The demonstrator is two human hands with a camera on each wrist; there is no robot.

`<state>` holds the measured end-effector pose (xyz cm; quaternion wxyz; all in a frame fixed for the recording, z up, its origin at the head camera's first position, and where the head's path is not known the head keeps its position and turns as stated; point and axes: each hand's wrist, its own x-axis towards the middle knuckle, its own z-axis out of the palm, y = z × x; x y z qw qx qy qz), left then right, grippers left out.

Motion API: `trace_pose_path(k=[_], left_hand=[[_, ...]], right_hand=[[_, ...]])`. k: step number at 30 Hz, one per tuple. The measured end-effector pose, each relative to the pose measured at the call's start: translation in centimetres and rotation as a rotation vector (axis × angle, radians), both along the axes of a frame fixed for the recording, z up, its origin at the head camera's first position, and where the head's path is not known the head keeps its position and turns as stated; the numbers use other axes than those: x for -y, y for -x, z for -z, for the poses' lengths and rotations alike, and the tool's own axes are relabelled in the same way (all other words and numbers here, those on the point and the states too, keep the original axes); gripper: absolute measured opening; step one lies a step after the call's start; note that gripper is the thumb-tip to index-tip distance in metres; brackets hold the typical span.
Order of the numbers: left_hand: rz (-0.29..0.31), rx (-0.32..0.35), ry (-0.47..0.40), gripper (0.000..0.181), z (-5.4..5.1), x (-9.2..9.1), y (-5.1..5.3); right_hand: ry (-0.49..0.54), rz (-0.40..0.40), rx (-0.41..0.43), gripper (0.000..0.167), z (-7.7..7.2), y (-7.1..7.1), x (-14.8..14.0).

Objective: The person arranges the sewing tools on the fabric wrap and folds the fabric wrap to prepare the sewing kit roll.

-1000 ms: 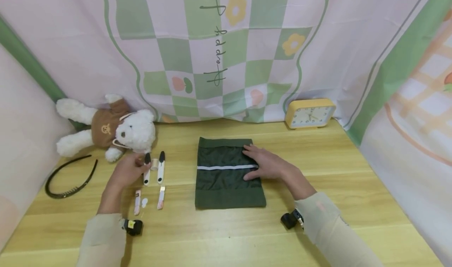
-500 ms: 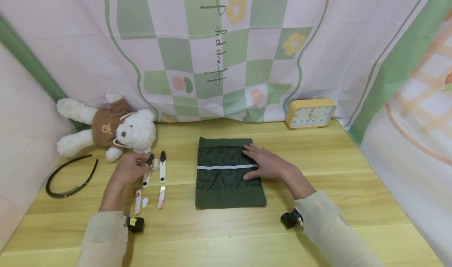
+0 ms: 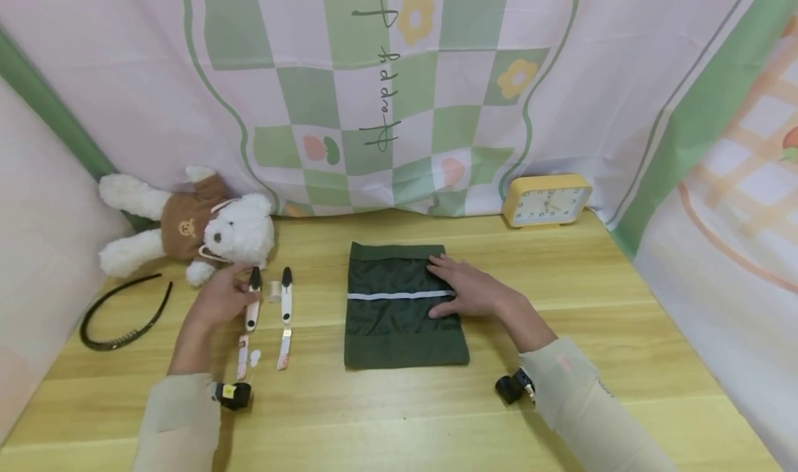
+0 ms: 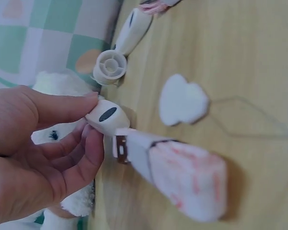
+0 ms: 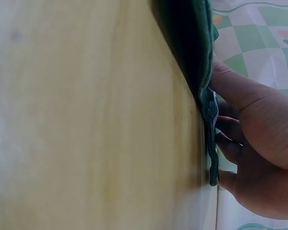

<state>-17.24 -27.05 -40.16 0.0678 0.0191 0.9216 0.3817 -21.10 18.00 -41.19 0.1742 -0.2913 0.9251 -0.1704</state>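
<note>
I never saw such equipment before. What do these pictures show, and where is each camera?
There is no machine: each grip is a person's bare hand. The wide picture comes from a camera on the head; the close ones, from a camera on each wrist. The left hand pinches a slim white tool with a black end. The right hand rests on a dark green fabric piece with a white stripe. Also on the light wooden table are a second such tool, a pale spool, two slim pink-and-white objects, a white plush bear in brown clothing, a black headband and a yellow rectangular clock.
</note>
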Motion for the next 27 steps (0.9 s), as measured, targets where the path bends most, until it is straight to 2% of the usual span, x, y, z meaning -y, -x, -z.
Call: trace_pose_path(k=[6, 11, 18, 23, 27], left_hand=[[-0.041, -0.025, -0.032, 0.064, -0.5, -0.2, 0.0], [-0.074, -0.039, -0.097, 0.067, -0.8, -0.6, 0.1], [-0.141, -0.128, -0.159, 0.066, -1.6, -1.8, 0.3], [-0.135, -0.149, -0.205, 0.065, -2.0, -2.9, 0.5], [-0.112, -0.145, -0.254, 0.063, -2.3, -4.0, 0.6]], right_hand=[[-0.006, -0.007, -0.016, 0.095, 0.1, -0.1, -0.1], [-0.014, -0.015, -0.022, 0.094, 0.1, -0.2, 0.0], [-0.054, -0.044, -0.047, 0.090, -0.1, -0.4, -0.1], [-0.050, -0.056, -0.054, 0.086, 0.0, -0.5, -0.2], [-0.006, -0.057, -0.061, 0.077, 0.2, -0.3, -0.2]])
